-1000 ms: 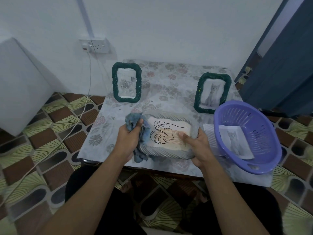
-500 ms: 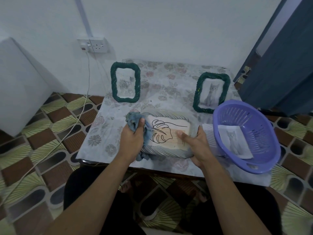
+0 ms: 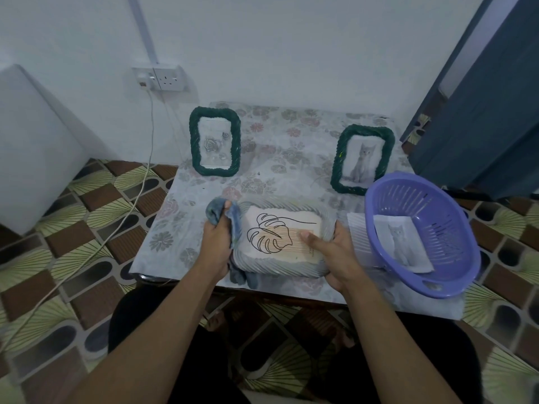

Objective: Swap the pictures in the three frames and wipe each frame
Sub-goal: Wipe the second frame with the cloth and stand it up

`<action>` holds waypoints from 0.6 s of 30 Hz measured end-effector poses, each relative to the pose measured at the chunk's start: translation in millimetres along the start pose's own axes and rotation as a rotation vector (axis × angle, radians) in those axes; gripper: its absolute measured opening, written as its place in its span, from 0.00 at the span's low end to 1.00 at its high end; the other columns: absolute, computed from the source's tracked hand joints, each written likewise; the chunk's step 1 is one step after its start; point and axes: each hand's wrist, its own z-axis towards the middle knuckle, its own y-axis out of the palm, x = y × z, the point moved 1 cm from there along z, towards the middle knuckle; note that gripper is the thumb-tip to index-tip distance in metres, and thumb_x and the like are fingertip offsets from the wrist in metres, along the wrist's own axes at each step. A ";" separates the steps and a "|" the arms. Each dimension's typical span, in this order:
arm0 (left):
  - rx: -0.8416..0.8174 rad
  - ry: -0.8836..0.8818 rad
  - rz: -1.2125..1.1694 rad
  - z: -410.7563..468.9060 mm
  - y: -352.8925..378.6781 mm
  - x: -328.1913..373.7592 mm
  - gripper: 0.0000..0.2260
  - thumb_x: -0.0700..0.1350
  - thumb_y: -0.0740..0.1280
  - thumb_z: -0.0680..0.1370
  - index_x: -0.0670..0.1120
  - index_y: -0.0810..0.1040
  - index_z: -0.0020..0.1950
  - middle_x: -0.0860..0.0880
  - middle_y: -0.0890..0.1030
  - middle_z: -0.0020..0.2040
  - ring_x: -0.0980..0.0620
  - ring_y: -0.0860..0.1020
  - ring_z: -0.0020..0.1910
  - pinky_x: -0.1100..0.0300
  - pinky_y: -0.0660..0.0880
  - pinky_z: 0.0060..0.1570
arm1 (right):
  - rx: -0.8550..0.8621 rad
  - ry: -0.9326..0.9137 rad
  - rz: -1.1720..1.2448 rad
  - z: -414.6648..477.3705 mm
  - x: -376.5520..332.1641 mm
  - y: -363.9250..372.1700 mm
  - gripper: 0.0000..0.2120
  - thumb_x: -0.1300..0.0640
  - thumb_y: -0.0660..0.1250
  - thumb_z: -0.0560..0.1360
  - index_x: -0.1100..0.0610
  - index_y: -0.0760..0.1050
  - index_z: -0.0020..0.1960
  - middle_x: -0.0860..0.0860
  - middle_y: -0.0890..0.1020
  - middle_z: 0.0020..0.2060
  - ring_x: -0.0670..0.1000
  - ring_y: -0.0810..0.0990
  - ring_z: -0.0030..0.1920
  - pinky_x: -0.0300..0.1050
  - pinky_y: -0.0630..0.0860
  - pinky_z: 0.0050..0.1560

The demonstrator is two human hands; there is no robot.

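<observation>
A grey rope-wrapped frame [image 3: 280,268] with a leaf drawing lies flat at the table's near edge. My left hand [image 3: 215,243] grips a blue cloth [image 3: 230,214] against the frame's left end. My right hand [image 3: 332,252] holds the frame's right end, thumb lying on the glass. Two green rope frames stand upright at the back: the left frame [image 3: 215,141] shows roses, the right frame [image 3: 362,158] shows a kitten.
A purple plastic basket [image 3: 431,199] sits at the table's right edge with a loose kitten picture [image 3: 405,243] inside. A white ribbed sheet [image 3: 358,231] lies beside it. The floral tablecloth [image 3: 277,158] covers the small table. A wall socket [image 3: 163,78] with a hanging cable is at the left.
My left hand with the cloth has slid from the frame's left end down along its near-left corner. The right hand has stayed on the frame's right end.
</observation>
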 end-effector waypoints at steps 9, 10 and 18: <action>-0.319 -0.172 -0.050 -0.7 -21.7 -19.9 0.20 0.55 0.59 0.82 0.40 0.82 0.52 0.50 0.76 0.24 0.56 0.71 0.18 0.66 0.67 0.17 | -0.009 0.038 0.069 3.4 4.0 2.6 0.31 0.64 0.75 0.67 0.63 0.69 0.68 0.61 0.82 0.59 0.61 0.82 0.58 0.64 0.78 0.58; -0.352 -0.180 -0.092 1.7 -23.2 -17.3 0.24 0.55 0.57 0.83 0.41 0.83 0.40 0.51 0.74 0.21 0.56 0.70 0.17 0.68 0.66 0.17 | -0.009 0.036 0.065 3.2 3.4 2.9 0.31 0.64 0.75 0.67 0.63 0.70 0.68 0.61 0.82 0.58 0.61 0.82 0.58 0.63 0.79 0.57; -0.456 -0.128 -0.145 25.8 -27.4 5.3 0.22 0.56 0.52 0.84 0.43 0.74 0.67 0.45 0.81 0.61 0.48 0.80 0.57 0.55 0.79 0.53 | -0.020 0.004 0.028 0.7 -1.9 0.7 0.29 0.64 0.74 0.67 0.63 0.72 0.66 0.61 0.83 0.56 0.60 0.83 0.56 0.56 0.81 0.54</action>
